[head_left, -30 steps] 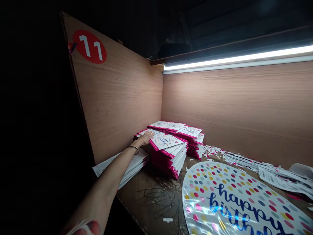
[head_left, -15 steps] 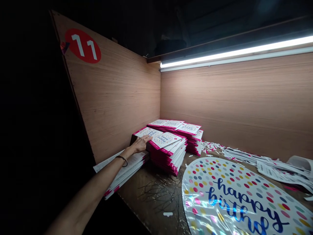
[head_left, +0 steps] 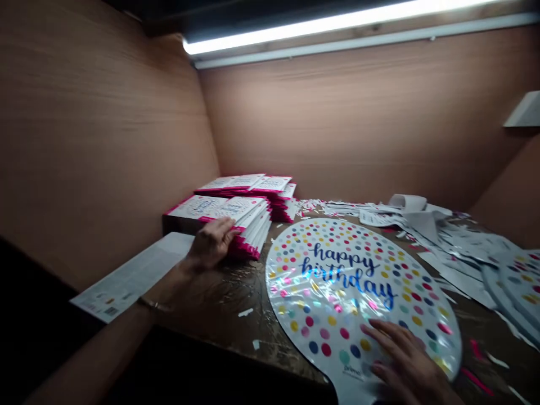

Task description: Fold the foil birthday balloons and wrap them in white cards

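Observation:
My left hand (head_left: 213,241), slightly blurred, is at the front of a stack of pink-edged birthday packets (head_left: 248,219). Its fingers are curled against the stack, and what they grip, if anything, is hidden. Over the lower right part of a flat foil balloon (head_left: 333,304) is my right hand (head_left: 403,360), fingers apart and holding nothing. The balloon is round and white with coloured dots and blue "happy birthday" lettering; its neck points towards me. A white printed sheet or sleeve with a barcode (head_left: 135,275) lies beside my left forearm.
More packets (head_left: 248,183) are stacked behind, in the corner. Paper strips and scraps (head_left: 422,225) cover the back right, with more dotted balloons (head_left: 523,275) at the right edge. Wooden panels (head_left: 337,124) enclose the bench, under a tube light (head_left: 320,25).
The view has swung right and down, bringing the whole balloon body and my right hand into sight. My left hand has shifted from the packets' left edge to their front.

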Motion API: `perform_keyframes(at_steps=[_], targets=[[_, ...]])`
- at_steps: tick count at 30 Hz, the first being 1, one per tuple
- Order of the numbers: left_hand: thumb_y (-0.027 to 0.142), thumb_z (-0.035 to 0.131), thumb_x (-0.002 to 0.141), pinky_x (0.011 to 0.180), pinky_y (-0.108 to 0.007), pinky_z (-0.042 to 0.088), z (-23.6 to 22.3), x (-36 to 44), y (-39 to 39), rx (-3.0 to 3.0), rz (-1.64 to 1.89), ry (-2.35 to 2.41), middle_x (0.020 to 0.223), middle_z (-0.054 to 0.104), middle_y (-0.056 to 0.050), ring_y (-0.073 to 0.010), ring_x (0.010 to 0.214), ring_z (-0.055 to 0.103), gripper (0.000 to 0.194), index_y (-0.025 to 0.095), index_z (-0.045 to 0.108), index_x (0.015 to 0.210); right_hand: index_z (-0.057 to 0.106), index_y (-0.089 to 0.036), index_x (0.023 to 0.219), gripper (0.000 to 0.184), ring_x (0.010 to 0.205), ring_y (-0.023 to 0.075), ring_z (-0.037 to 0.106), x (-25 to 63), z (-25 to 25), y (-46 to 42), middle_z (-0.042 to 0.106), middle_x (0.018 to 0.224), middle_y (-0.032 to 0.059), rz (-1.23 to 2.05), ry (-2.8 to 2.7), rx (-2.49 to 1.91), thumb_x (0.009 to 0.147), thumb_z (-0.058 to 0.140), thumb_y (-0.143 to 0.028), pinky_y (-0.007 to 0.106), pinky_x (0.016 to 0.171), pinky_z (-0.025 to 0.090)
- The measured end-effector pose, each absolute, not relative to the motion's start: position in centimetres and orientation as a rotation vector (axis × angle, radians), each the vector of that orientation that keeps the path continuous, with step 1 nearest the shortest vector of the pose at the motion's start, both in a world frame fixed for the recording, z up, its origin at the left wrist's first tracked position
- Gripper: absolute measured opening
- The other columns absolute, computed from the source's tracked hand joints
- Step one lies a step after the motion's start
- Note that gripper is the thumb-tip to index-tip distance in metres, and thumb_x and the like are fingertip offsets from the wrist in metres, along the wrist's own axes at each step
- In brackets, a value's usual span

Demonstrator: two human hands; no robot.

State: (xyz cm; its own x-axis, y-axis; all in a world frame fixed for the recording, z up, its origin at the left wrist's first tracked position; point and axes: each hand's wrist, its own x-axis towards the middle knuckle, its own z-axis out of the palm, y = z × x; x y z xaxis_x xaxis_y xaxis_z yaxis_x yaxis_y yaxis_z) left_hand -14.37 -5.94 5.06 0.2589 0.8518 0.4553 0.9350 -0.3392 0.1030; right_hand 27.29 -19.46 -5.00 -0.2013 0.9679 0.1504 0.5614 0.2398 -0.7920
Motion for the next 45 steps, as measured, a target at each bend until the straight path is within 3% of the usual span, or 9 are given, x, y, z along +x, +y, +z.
perform_keyframes(at_steps=[3, 8, 14, 19, 23, 30, 38, 42, 45], targets=[[0.029, 0.044, 0.091, 0.099, -0.033, 0.041, 1.6, -6.4, -9.5, -2.739, -0.698, -1.387, 0.130, 0.049, -0.011, -0.0211, 0.121, 0.045, 0.034, 0.015, 0.056, 0.119, 0.058, -0.029, 0.120, 0.045, 0.122, 0.0312, 0.039, 27.1, -4.9, -19.1, 0.049, 0.131, 0.0069, 0.715, -2.121, -1.374, 0.076, 0.063, -0.036, 0.047, 0.099, 0.037], [0.043, 0.050, 0.088, 0.105, -0.053, 0.024, -2.8, 2.3, -13.3, -3.246, -0.316, -1.033, 0.140, 0.035, -0.015, -0.0314, 0.132, 0.025, 0.053, 0.015, 0.043, 0.132, 0.062, -0.028, 0.112, 0.038, 0.112, 0.0276, 0.045, 26.0, -4.5, -18.2, 0.053, 0.120, 0.0081, 0.759, -2.199, -1.315, 0.075, 0.068, -0.034, 0.042, 0.095, 0.038], [0.047, 0.052, 0.085, 0.107, -0.055, 0.015, -2.4, 2.6, -12.9, -3.374, -0.176, -1.090, 0.142, 0.029, -0.016, -0.0316, 0.135, 0.016, 0.063, 0.014, 0.037, 0.136, 0.065, -0.023, 0.082, 0.005, 0.088, 0.0208, 0.052, 25.5, -4.6, -16.8, 0.059, 0.089, 0.0030, 0.833, -2.147, -1.257, 0.079, 0.063, -0.026, 0.034, 0.081, 0.041], [0.048, 0.057, 0.082, 0.107, -0.056, 0.012, -2.1, 2.5, -12.7, -3.395, -0.141, -1.066, 0.143, 0.026, -0.018, -0.0328, 0.135, 0.013, 0.070, 0.013, 0.034, 0.138, 0.062, -0.020, 0.078, 0.005, 0.084, 0.0192, 0.051, 25.1, -3.8, -16.5, 0.058, 0.083, 0.0030, 0.787, -2.200, -1.248, 0.081, 0.060, -0.023, 0.032, 0.077, 0.040], [0.040, 0.049, 0.089, 0.109, -0.052, 0.012, -2.4, 2.6, -12.7, -3.425, -0.211, -1.130, 0.142, 0.030, -0.015, -0.0281, 0.135, 0.016, 0.058, 0.013, 0.033, 0.138, 0.064, -0.025, 0.101, 0.037, 0.097, 0.0247, 0.047, 24.1, -3.3, -17.5, 0.055, 0.104, 0.0054, 0.714, -2.296, -1.215, 0.069, 0.074, -0.039, 0.038, 0.085, 0.037], [0.032, 0.046, 0.092, 0.109, -0.052, 0.009, -2.3, 2.3, -12.5, -3.504, -0.291, -1.170, 0.143, 0.031, -0.012, -0.0263, 0.136, 0.014, 0.047, 0.017, 0.037, 0.135, 0.070, -0.022, 0.075, 0.007, 0.084, 0.0180, 0.052, 23.0, -3.9, -17.1, 0.059, 0.083, 0.0025, 0.917, -2.113, -1.193, 0.078, 0.064, -0.020, 0.029, 0.076, 0.038], [0.025, 0.056, 0.084, 0.090, -0.027, 0.044, -1.8, 1.7, -11.1, -3.512, -0.700, -1.203, 0.105, 0.064, -0.003, -0.0195, 0.101, 0.059, 0.014, 0.018, 0.067, 0.090, 0.052, -0.016, 0.061, 0.033, 0.048, 0.0112, 0.041, 22.6, -2.0, -13.1, 0.042, 0.052, -0.0032, 1.210, -1.835, -1.370, 0.085, 0.043, -0.037, 0.023, 0.046, 0.031], [0.012, 0.034, 0.089, 0.078, -0.026, 0.048, -2.6, 1.8, -11.2, -3.237, -0.891, -1.441, 0.092, 0.066, -0.007, -0.0168, 0.086, 0.062, 0.029, 0.012, 0.063, 0.091, 0.062, -0.017, 0.099, 0.030, 0.086, 0.0205, 0.057, 25.0, -1.2, -14.0, 0.062, 0.092, 0.0057, 1.071, -1.957, -1.233, 0.082, 0.050, -0.038, 0.030, 0.073, 0.046], [0.013, 0.042, 0.086, 0.088, -0.030, 0.045, -3.0, 0.4, -11.8, -3.243, -0.870, -1.278, 0.098, 0.065, -0.008, -0.0189, 0.096, 0.060, 0.020, 0.014, 0.061, 0.088, 0.043, -0.022, 0.131, 0.057, 0.112, 0.0261, 0.048, 28.4, -2.1, -15.9, 0.053, 0.124, 0.0084, 0.500, -2.270, -1.138, 0.076, 0.058, -0.024, 0.039, 0.092, 0.041]])
